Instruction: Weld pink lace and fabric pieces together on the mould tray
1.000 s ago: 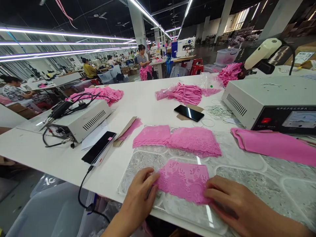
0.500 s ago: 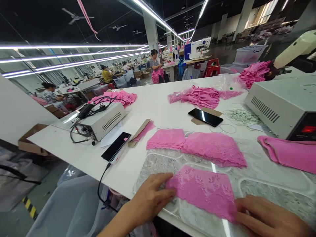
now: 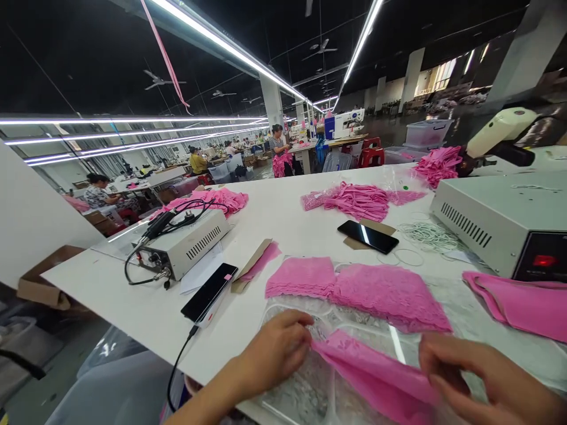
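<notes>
A pink lace piece (image 3: 372, 378) is lifted off the clear plastic template sheet (image 3: 305, 383) at the table's near edge. My left hand (image 3: 274, 351) pinches its left end, and my right hand (image 3: 482, 383) grips its right end. Just behind lie two stacks of pink lace pieces (image 3: 354, 289) side by side. A folded pink fabric (image 3: 518, 301) rests to the right.
A white machine box (image 3: 500, 218) with a red light stands at right. A smaller grey box (image 3: 186, 245) with cables sits at left. Two phones (image 3: 367, 236) (image 3: 208, 292), rubber bands (image 3: 425, 233) and pink lace heaps (image 3: 354, 200) lie on the white table. Other people work at far tables.
The lace piece lay flat under both hands; both hands have now lifted it off the sheet. The camera view has tilted up and shifted.
</notes>
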### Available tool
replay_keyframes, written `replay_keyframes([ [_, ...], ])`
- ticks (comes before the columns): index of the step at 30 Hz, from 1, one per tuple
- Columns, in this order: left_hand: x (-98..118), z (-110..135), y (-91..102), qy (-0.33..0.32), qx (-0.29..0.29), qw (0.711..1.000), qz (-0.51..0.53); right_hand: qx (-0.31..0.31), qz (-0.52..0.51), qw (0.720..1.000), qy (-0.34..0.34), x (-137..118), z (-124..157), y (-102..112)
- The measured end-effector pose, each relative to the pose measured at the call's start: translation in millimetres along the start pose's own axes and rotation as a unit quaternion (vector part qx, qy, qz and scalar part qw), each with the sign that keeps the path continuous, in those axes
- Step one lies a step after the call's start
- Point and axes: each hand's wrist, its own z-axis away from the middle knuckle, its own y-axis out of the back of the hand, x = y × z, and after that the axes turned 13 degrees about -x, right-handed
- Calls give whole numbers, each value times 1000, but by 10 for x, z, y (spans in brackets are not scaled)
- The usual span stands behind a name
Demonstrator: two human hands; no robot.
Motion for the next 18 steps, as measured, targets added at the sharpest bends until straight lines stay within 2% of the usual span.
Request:
replay_keyframes([
  [3,-307,-281,319,34,24,999,-12,1,-56,998,-30,-10,-515,325],
  [5,-522,-477,534,56,47,997,-34,-3,-54,998,-34,47,-889,491],
  [7,-685,-639,727,83,77,992,-62,3,-44,999,-31,128,-1224,590],
  [9,-758,-744,901,102,92,986,-92,11,-34,999,-20,202,-1475,616],
  [11,-730,-797,1065,109,88,982,-124,19,-28,999,-6,246,-1618,577],
  [13,-611,-826,1228,110,69,979,-160,27,-27,999,12,250,-1653,495],
  [18,-100,-958,1536,142,4,955,-259,68,-36,994,78,95,-1459,239],
])
